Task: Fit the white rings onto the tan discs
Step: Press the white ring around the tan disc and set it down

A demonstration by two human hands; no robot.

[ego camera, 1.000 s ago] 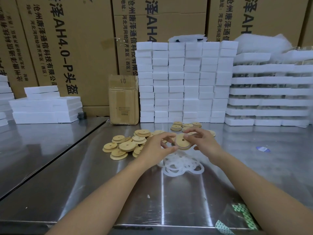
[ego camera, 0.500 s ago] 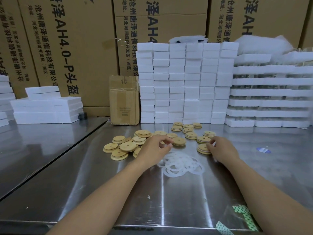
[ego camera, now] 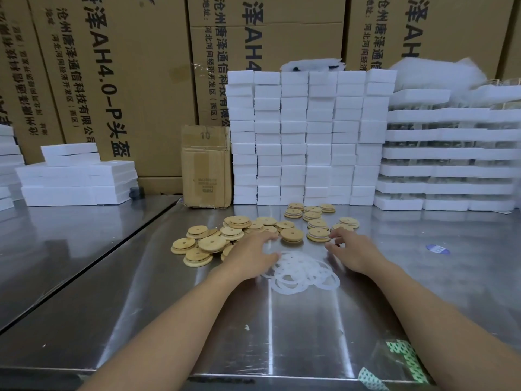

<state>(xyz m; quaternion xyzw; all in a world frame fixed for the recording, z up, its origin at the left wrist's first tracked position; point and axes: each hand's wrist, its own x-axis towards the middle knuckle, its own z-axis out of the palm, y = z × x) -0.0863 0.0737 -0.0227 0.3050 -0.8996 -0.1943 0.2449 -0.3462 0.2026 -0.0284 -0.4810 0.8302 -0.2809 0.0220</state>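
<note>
- My left hand point(ego camera: 251, 253) hovers at the left edge of the white rings point(ego camera: 303, 273). Its fingers point(ego camera: 266, 237) are loosely spread and grip nothing, and motion blur hides finer detail.
- My right hand point(ego camera: 353, 249) is just right of the rings, with its fingers relaxed, slightly curled and holding nothing.
- The white rings lie flat in an overlapping heap near the middle of the steel surface point(ego camera: 282, 334), between my two hands.
- The tan discs point(ego camera: 210, 242) lie beyond the rings, toward the far edge. There is a loose heap on the left and a scattered group on the right, where some show a pale band at the rim.
- One single disc point(ego camera: 291, 235) lies between the fingertips of my two hands.
- Stacked foam blocks point(ego camera: 307, 136) line the far edge, with a cardboard box point(ego camera: 207, 167) touching their left side.
</note>
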